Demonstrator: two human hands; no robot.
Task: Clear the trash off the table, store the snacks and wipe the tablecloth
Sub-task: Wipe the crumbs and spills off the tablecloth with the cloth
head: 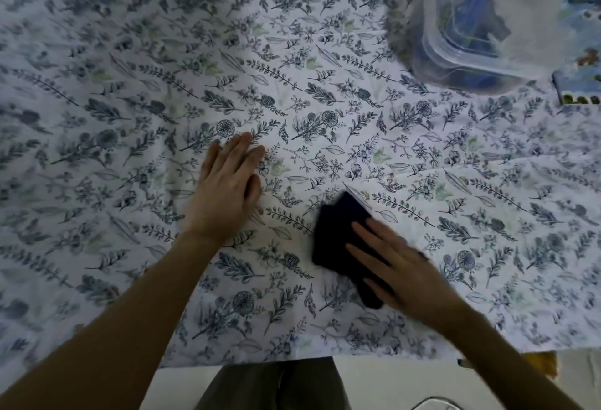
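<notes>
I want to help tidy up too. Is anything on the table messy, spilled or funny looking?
Nothing stands out. The flowery tablecloth shows no spills or trash. The right hand presses a dark cloth flat on it, and the left hand rests flat beside it. A clear plastic container holding blue packets sits upright at the far right.

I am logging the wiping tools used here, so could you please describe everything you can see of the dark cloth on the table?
The dark cloth looks navy or black, soft and folded into a rough rectangle with layered edges. It lies flat on the floral tablecloth, near the table's front edge, angled diagonally. The right hand presses on its right half with fingers spread flat, covering part of it. The left hand rests flat on the tablecloth, apart from the cloth. Its edges look slightly blurred.
</notes>
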